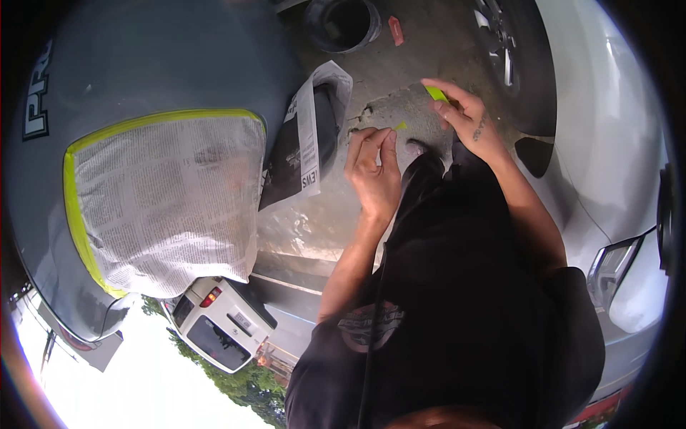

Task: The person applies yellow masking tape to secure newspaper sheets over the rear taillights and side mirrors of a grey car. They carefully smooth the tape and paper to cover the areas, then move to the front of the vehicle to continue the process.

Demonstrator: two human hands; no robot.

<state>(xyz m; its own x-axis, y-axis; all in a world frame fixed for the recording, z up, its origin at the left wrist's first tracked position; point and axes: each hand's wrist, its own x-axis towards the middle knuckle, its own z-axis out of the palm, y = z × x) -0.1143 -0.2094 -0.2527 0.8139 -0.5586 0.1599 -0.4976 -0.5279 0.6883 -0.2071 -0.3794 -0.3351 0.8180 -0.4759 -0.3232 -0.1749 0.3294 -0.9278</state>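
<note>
A dark grey vehicle body (207, 64) fills the left side; a pale silver car (607, 129) stands at the right, its black-tyred wheel (541, 86) resting on the concrete floor (421, 61); a large newspaper sheet (168, 200) covers part of the grey body, bordered along its top and left edges by yellow-green masking tape (69, 189); a second newspaper piece (307, 136) hangs over a dark part beside it; the person's right grip (466, 123) pinches a yellow-green tape piece (436, 94) between thumb and fingers, above the floor, though whether it is a strip or a roll I cannot tell; the left grip (376, 171), just beside, has thumb and fingertips pressed together on a small tape scrap (401, 126), well apart from the newspaper sheet.
</note>
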